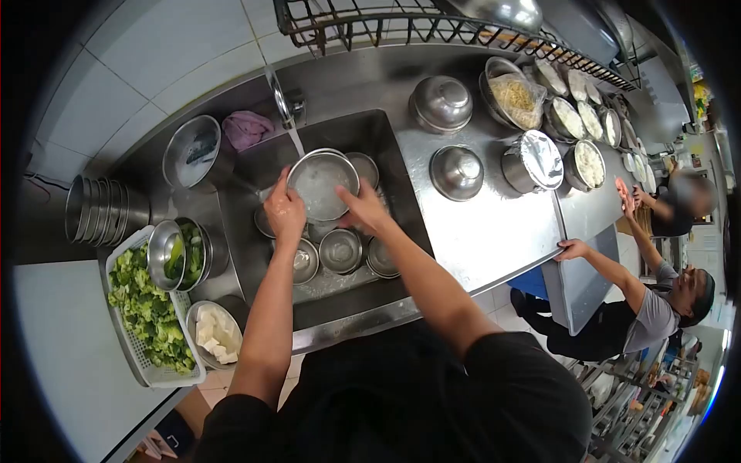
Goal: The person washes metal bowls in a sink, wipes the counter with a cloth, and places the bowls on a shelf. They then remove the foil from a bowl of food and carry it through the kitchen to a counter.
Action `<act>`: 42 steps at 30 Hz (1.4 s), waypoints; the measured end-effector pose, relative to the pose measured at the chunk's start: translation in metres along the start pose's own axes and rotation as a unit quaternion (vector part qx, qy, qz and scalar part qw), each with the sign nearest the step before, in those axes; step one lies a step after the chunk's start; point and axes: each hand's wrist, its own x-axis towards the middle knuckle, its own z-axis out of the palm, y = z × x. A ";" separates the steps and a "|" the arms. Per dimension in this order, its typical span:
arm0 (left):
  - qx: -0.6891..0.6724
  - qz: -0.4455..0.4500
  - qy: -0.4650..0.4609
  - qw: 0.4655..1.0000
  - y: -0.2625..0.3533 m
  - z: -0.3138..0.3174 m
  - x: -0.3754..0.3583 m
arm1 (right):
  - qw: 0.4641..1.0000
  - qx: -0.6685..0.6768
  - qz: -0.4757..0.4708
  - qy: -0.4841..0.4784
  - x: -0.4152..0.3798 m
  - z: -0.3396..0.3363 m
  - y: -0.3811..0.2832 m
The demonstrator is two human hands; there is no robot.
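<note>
A round metal bowl (320,189) is held under the running faucet (279,100), with cloudy water in it. My left hand (285,210) grips its left rim, fingers around the outside. On the opposite side my right hand (363,210) holds the right rim, thumb over the edge; its other fingers are partly hidden. Beneath, in the sink (309,315), several more metal bowls (341,251) sit in shallow water, some partly covered by my hands and the held bowl.
Left of the sink stand nested metal pots (104,210), a basket of broccoli (147,309) and a bowl of white chunks (217,333). To the right are upturned bowls (457,172) and a foil-covered pot (532,160). A wire rack (432,27) hangs above. A co-worker (656,297) stands at the counter's right.
</note>
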 end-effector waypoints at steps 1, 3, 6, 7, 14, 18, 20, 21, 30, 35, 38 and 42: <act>0.030 0.113 0.014 0.993 0.005 -0.006 0.000 | 0.994 0.087 0.057 -0.023 0.038 0.017 0.028; 0.069 0.089 0.040 0.993 -0.007 -0.013 0.007 | 0.977 0.182 0.108 -0.040 0.075 0.043 0.051; -0.092 -0.223 0.032 0.970 -0.035 -0.012 0.016 | 0.994 -0.081 0.061 -0.038 0.060 0.069 0.004; -0.280 -0.401 -0.017 0.872 -0.036 -0.016 0.021 | 0.983 -0.172 0.045 -0.037 0.067 0.065 0.004; -0.515 -0.550 -0.122 0.646 -0.045 0.024 -0.002 | 0.475 -0.758 -0.431 0.119 -0.068 -0.119 -0.101; -0.522 -0.467 -0.192 0.687 -0.027 0.018 -0.005 | 0.534 -0.800 -0.215 0.171 -0.096 -0.223 -0.057; -0.519 -0.435 -0.216 0.703 -0.011 0.021 0.000 | 0.597 -0.730 -0.228 0.241 -0.076 -0.211 -0.021; -0.500 -0.410 -0.238 0.725 -0.005 0.016 0.001 | 0.598 -0.673 -0.349 0.261 -0.050 -0.199 -0.001; -0.445 -0.385 -0.237 0.773 0.007 -0.044 0.003 | 0.986 -0.131 -0.090 0.057 0.072 0.005 0.034; -0.484 -0.434 -0.195 0.735 -0.106 0.009 0.018 | 0.935 -0.344 -0.069 -0.049 0.033 0.032 -0.041; 0.197 0.052 -0.211 0.956 -0.135 0.042 0.051 | 0.663 -0.637 -0.392 0.033 -0.035 -0.010 -0.094; -0.040 0.259 -0.025 0.965 -0.017 -0.013 0.067 | 0.741 -0.416 -0.468 0.242 -0.062 -0.084 -0.009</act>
